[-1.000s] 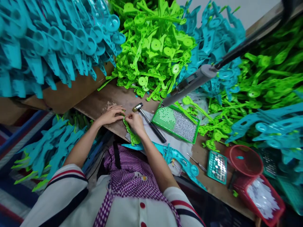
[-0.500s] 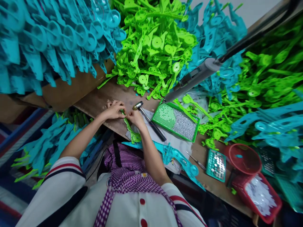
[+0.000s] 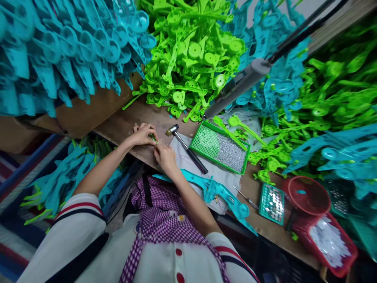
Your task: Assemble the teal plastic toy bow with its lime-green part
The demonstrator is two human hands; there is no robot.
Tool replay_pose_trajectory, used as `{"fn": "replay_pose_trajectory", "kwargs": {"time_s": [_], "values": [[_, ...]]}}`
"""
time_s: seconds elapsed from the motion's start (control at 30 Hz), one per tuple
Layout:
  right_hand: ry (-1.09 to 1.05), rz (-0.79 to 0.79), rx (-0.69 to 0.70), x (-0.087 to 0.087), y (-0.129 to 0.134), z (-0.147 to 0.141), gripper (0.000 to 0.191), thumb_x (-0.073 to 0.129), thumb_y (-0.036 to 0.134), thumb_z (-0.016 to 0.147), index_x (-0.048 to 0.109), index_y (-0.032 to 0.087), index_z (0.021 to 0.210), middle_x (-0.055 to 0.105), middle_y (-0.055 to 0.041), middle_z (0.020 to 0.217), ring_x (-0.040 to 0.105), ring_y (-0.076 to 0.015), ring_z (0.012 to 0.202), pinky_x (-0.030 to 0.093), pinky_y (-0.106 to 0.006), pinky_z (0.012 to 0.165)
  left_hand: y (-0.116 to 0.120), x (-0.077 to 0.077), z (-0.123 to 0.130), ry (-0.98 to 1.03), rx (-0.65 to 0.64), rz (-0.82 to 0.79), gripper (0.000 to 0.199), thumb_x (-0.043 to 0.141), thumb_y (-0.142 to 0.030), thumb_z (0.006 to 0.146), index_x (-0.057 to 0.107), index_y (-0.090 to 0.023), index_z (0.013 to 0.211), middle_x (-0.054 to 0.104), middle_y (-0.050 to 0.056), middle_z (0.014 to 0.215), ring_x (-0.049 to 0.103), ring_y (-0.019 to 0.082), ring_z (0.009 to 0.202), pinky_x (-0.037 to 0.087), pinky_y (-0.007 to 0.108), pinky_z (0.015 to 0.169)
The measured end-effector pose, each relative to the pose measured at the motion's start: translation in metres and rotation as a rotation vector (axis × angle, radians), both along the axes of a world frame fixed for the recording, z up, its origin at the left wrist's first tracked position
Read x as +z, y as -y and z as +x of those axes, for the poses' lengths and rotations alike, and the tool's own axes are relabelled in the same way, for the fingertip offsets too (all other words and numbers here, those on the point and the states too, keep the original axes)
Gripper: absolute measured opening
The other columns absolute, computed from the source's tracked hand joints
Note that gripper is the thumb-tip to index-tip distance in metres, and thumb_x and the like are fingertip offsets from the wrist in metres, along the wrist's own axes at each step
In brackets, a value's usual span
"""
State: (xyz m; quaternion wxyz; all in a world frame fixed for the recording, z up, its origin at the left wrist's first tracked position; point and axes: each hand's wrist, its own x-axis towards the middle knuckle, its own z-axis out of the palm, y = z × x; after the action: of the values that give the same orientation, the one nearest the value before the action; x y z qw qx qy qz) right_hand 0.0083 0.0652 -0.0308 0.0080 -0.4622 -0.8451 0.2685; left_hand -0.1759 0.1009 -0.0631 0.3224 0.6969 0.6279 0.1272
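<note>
My left hand (image 3: 144, 135) is closed on a bright green plastic part (image 3: 153, 137), of which only a bit shows between the fingers. Against those fingertips is my right hand (image 3: 165, 157), its fingers pinched together; what they hold is hidden. Just right of both hands lies a hammer (image 3: 188, 150) with a brass-coloured face and black handle, on a white cloth (image 3: 181, 157). A long blue plastic part (image 3: 210, 188) lies along the table's near edge, partly under my right forearm.
Green parts (image 3: 191, 59) are heaped at the back, with blue parts (image 3: 73, 47) stacked left. A green tray (image 3: 246, 167) holds small metal pieces. To the right are a screwdriver (image 3: 249, 199), a teal tray of metal discs (image 3: 261, 216) and red containers (image 3: 309, 196). A grey tool (image 3: 240, 88) hangs overhead.
My right hand has turned and come down slightly, closer to my left fingertips. The green part's long end, visible before beside my right wrist, is now out of sight. The view has shifted slightly.
</note>
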Motion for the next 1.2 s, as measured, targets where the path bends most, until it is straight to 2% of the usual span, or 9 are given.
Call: {"fn": "replay_pose_trajectory", "kwargs": {"time_s": [0.17, 0.3, 0.4, 0.53, 0.6, 0.73, 0.97, 1.1, 1.2], "values": [[0.153, 0.043, 0.147, 0.005, 0.002, -0.006, 0.037, 0.033, 0.020, 0.100, 0.059, 0.015, 0.125, 0.070, -0.0148, 0.119, 0.065, -0.0244, 0.108, 0.039, -0.036, 0.096, -0.007, -0.001, -0.006, 0.010, -0.062, -0.009, 0.018, 0.080, -0.036, 0.066, 0.076, -0.027, 0.081, 0.059, 0.001, 0.113, 0.042, 0.028, 0.117, 0.026, 0.044, 0.106], [0.154, 0.050, 0.199, 0.008, 0.000, 0.003, 0.038, 0.032, 0.017, 0.100, 0.058, 0.015, 0.127, 0.069, -0.0147, 0.117, 0.064, -0.0239, 0.107, 0.039, -0.036, 0.095, 0.000, 0.004, -0.001, -0.026, -0.026, -0.004, 0.018, 0.077, -0.036, 0.068, 0.074, -0.026, 0.083, 0.059, 0.001, 0.115, 0.041, 0.028, 0.119, 0.025, 0.045, 0.106], [0.080, 0.023, 0.142, 0.009, 0.003, 0.020, 0.033, 0.036, 0.022, 0.101, 0.060, 0.017, 0.122, 0.065, -0.0126, 0.122, 0.063, -0.0218, 0.107, 0.044, -0.032, 0.089, 0.008, 0.008, 0.005, -0.042, 0.014, -0.003, 0.017, 0.076, -0.036, 0.069, 0.073, -0.026, 0.083, 0.057, 0.001, 0.119, 0.040, 0.029, 0.123, 0.023, 0.047, 0.107], [0.059, -0.004, -0.065, 0.012, 0.006, 0.037, 0.034, 0.043, 0.027, 0.099, 0.056, 0.016, 0.128, 0.061, -0.0131, 0.128, 0.062, -0.0217, 0.110, 0.046, -0.030, 0.085, 0.014, 0.012, 0.010, -0.047, 0.032, 0.003, 0.015, 0.074, -0.033, 0.071, 0.071, -0.026, 0.084, 0.057, 0.001, 0.121, 0.040, 0.029, 0.126, 0.022, 0.048, 0.106], [0.133, -0.053, -0.137, 0.013, 0.005, 0.040, 0.033, 0.044, 0.032, 0.099, 0.061, 0.014, 0.121, 0.066, -0.0147, 0.119, 0.065, -0.0234, 0.104, 0.046, -0.031, 0.083, 0.016, 0.014, 0.011, -0.049, 0.038, 0.004, 0.015, 0.073, -0.032, 0.072, 0.070, -0.026, 0.085, 0.056, 0.001, 0.123, 0.041, 0.029, 0.125, 0.023, 0.049, 0.106], [0.194, -0.169, -0.160, 0.012, -0.001, 0.043, 0.037, 0.043, 0.039, 0.099, 0.071, 0.015, 0.100, 0.075, -0.0157, 0.099, 0.069, -0.0251, 0.093, 0.044, -0.031, 0.078, 0.019, 0.016, 0.012, -0.050, 0.042, 0.003, 0.014, 0.072, -0.031, 0.074, 0.069, -0.026, 0.087, 0.056, 0.001, 0.125, 0.043, 0.028, 0.124, 0.023, 0.048, 0.106], [-0.254, -0.187, -0.277, -0.008, -0.007, 0.050, 0.021, 0.057, 0.024, 0.088, 0.075, 0.016, 0.095, 0.076, -0.0076, 0.092, 0.066, -0.0172, 0.081, 0.044, -0.026, 0.075, 0.023, 0.015, 0.011, -0.041, 0.053, 0.010, 0.016, 0.072, -0.032, 0.075, 0.068, -0.026, 0.090, 0.056, 0.001, 0.126, 0.043, 0.028, 0.127, 0.024, 0.047, 0.106], [-0.508, -0.251, -0.349, -0.020, -0.006, 0.049, 0.025, 0.058, 0.028, 0.083, 0.076, 0.014, 0.094, 0.070, -0.0037, 0.076, 0.058, -0.0148, 0.067, 0.043, -0.025, 0.066, 0.023, 0.013, 0.010, -0.025, 0.047, 0.017, 0.016, 0.071, -0.032, 0.076, 0.068, -0.026, 0.090, 0.056, 0.001, 0.126, 0.042, 0.028, 0.128, 0.023, 0.048, 0.108], [-0.619, -0.316, -0.308, -0.024, -0.005, 0.050, 0.027, 0.061, 0.034, 0.080, 0.075, 0.014, 0.090, 0.066, -0.0016, 0.070, 0.052, -0.0129, 0.063, 0.039, -0.024, 0.062, 0.023, 0.012, 0.010, -0.027, 0.054, 0.012, 0.016, 0.071, -0.032, 0.076, 0.068, -0.026, 0.090, 0.055, 0.001, 0.128, 0.042, 0.029, 0.129, 0.023, 0.049, 0.108]]}}
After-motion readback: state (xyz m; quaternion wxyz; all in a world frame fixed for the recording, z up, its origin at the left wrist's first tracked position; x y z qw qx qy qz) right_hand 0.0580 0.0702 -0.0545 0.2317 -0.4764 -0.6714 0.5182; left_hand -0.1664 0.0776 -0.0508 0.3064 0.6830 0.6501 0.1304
